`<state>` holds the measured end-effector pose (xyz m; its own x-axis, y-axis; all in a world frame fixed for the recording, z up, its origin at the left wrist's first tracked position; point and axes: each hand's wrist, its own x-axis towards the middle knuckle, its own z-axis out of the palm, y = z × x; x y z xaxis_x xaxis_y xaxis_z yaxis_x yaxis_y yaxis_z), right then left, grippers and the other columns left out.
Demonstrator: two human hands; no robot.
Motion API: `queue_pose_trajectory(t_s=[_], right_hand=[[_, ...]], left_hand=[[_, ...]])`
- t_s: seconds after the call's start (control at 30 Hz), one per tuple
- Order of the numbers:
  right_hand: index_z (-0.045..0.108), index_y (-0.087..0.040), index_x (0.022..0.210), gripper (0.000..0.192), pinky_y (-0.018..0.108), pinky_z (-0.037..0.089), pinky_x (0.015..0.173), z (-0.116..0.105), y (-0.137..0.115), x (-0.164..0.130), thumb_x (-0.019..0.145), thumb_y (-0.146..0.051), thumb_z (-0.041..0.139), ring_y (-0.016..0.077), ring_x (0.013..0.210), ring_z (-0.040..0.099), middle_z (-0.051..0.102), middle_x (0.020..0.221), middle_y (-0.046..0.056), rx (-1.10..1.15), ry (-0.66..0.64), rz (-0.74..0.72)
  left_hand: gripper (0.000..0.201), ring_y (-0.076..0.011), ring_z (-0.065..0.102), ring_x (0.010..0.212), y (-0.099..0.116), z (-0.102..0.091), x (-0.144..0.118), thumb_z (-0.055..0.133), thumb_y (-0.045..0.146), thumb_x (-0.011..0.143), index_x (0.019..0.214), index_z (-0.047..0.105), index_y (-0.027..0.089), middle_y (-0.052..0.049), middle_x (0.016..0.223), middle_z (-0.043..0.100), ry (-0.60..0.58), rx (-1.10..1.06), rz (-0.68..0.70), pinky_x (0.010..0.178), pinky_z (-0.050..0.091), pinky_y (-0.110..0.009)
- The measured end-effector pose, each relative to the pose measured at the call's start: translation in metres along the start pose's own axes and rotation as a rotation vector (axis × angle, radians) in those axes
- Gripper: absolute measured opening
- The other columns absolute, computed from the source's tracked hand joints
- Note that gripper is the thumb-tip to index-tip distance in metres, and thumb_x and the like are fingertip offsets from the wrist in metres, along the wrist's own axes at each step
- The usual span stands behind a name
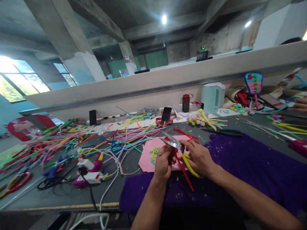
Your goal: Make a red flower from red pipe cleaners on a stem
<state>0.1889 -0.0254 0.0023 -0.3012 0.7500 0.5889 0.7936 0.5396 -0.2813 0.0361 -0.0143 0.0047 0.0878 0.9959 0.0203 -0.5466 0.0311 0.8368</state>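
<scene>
My left hand point(165, 159) is closed around a red pipe cleaner point(185, 177), whose long end slants down to the right. In my right hand point(198, 156) is a pair of scissors point(192, 166) with yellow handles. Their blades point up and left, apart at the tips, right at the pipe cleaner above my left fingers. Beneath both hands lies a pink sheet point(145, 156) with several short yellow and teal pieces point(154, 154) on its left part. More red pipe cleaners point(185, 132) rest just beyond the hands.
A purple cloth point(251, 163) covers the front and right. Loose pipe cleaners point(79, 137) pile up on the left, near a glue gun point(54, 171) and a power strip point(79, 181) with cables. Behind stand a phone point(166, 114), a bottle point(185, 103) and a kettle point(211, 97). Another person's hand point(301, 104) shows far right.
</scene>
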Motion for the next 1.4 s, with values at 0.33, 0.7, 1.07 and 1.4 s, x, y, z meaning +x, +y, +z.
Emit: queue_pose_trajectory(t_s=[0.33,0.7,1.07,1.4], right_hand=[[0.042,-0.018,0.122,0.045,0.027,0.042,0.066,0.002,0.002,-0.002,0.08,-0.029,0.051,0.018,0.077,0.055,0.058,0.092,0.008,0.041,-0.017,-0.024],[0.041,-0.018,0.124,0.049,0.027,0.044,0.066,0.005,0.007,-0.002,0.077,-0.026,0.053,0.0195,0.08,0.058,0.059,0.096,0.01,-0.033,-0.021,-0.049],[0.044,-0.017,0.123,0.047,0.025,0.045,0.061,0.004,0.009,-0.002,0.079,-0.032,0.053,0.0165,0.071,0.059,0.062,0.089,0.008,0.047,0.014,-0.044],[0.046,-0.022,0.119,0.047,0.022,0.045,0.053,0.005,0.015,0.003,0.075,-0.034,0.056,0.013,0.061,0.058,0.064,0.083,0.002,0.297,0.071,0.134]], left_hand=[[0.022,-0.0027,0.043,0.034,0.0,-0.001,0.0,0.066,0.033,0.067,0.07,0.058,0.013,0.001,0.058,0.059,-0.002,0.025,0.017,0.032,0.026,-0.015],[0.024,-0.0028,0.042,0.033,0.001,-0.001,0.001,0.066,0.034,0.066,0.07,0.056,0.012,0.001,0.058,0.059,0.01,0.046,0.029,0.032,0.025,-0.015],[0.022,-0.002,0.042,0.034,0.004,-0.002,0.002,0.065,0.033,0.068,0.071,0.057,0.012,0.001,0.06,0.058,0.002,0.03,0.04,0.033,0.026,-0.015],[0.026,-0.0008,0.038,0.031,0.004,-0.004,0.001,0.062,0.035,0.071,0.083,0.061,0.012,-0.005,0.069,0.066,-0.074,-0.002,0.005,0.031,0.024,-0.015]])
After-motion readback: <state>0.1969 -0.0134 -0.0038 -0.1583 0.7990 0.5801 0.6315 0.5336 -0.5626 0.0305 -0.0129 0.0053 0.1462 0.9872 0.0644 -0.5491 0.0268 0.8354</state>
